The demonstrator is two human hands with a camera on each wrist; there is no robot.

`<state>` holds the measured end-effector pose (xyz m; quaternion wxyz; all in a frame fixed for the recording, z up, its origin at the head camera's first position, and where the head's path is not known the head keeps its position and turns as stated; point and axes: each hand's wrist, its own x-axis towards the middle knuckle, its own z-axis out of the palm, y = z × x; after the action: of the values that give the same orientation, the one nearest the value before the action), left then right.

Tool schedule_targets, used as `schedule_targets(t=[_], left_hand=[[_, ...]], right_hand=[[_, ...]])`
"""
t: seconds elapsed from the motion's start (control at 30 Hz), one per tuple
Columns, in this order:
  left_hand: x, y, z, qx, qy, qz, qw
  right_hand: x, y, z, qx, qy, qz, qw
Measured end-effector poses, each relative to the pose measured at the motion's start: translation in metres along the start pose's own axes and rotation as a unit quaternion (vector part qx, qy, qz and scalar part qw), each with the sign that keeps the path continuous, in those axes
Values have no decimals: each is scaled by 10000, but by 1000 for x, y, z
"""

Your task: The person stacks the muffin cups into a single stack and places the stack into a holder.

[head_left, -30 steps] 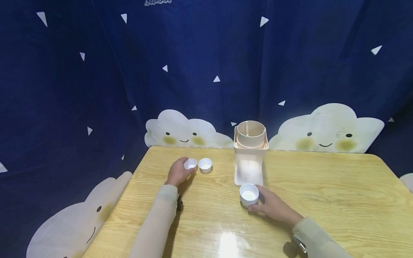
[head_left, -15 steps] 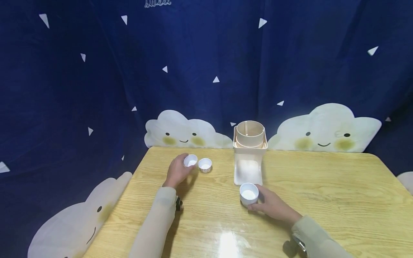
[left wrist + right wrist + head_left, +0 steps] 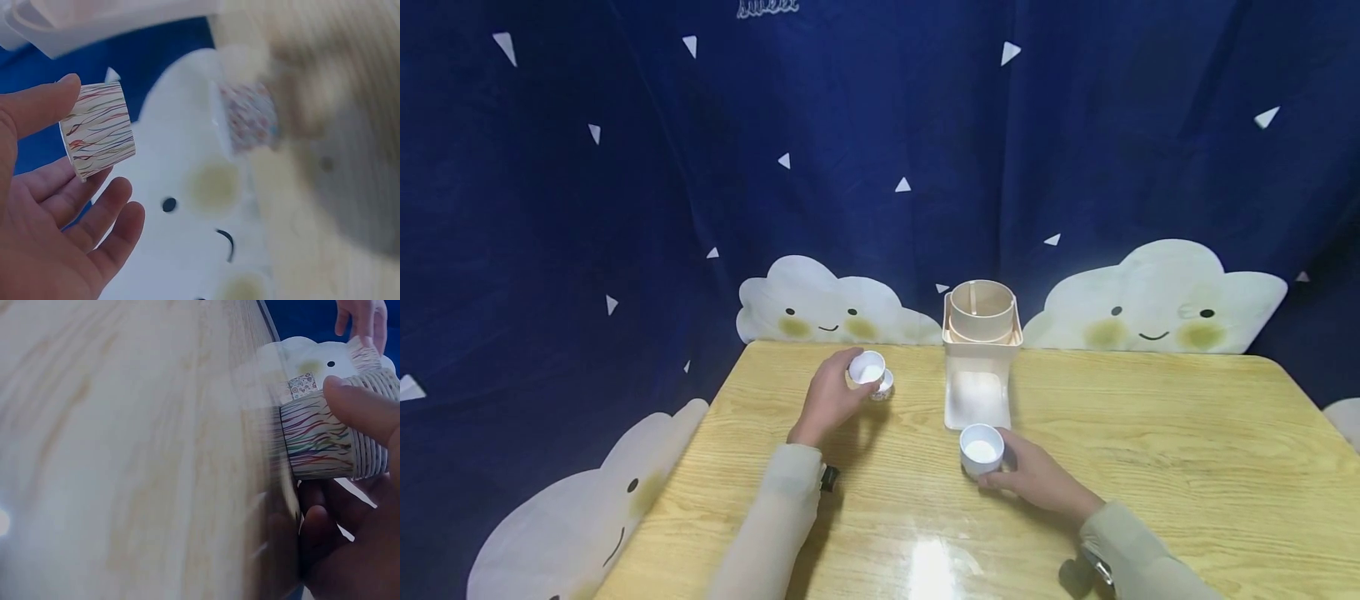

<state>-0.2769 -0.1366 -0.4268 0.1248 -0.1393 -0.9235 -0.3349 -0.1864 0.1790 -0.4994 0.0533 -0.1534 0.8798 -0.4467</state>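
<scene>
My left hand (image 3: pixel 832 400) pinches a small paper cup (image 3: pixel 100 134) with coloured wavy lines, thumb on one side and fingers on the other. It is held up off the table, its white inside facing up in the head view. Behind it, partly covered in the head view, a paper cup (image 3: pixel 250 119) with a speckled multicoloured print stands on the table. Near the table's middle, my right hand (image 3: pixel 1037 475) grips a nested stack of wavy-lined paper cups (image 3: pixel 319 440); several rims show together. The stack's base is at the tabletop.
A cream-coloured stand (image 3: pixel 977 392) with a round, open-topped ring stands at the back, just beyond the right hand's stack. The wooden table (image 3: pixel 1157 450) ends at a dark blue curtain (image 3: pixel 850 125) with white cloud faces.
My left hand has lifted the wavy-lined cup off the table and carried it right, over the line to the speckled cup. The right hand with its stack has barely moved.
</scene>
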Motion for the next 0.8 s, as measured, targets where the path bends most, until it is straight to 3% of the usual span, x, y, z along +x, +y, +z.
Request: schedule_targets(t=[0.33, 0.8], left_hand=[[-8, 35, 8, -166, -307, 305, 9989], [-23, 69, 20, 2, -749, 879, 9933]], right_hand=[[1, 2, 1, 2, -29, 58, 10000], [1, 4, 2, 112, 38, -30, 9999]])
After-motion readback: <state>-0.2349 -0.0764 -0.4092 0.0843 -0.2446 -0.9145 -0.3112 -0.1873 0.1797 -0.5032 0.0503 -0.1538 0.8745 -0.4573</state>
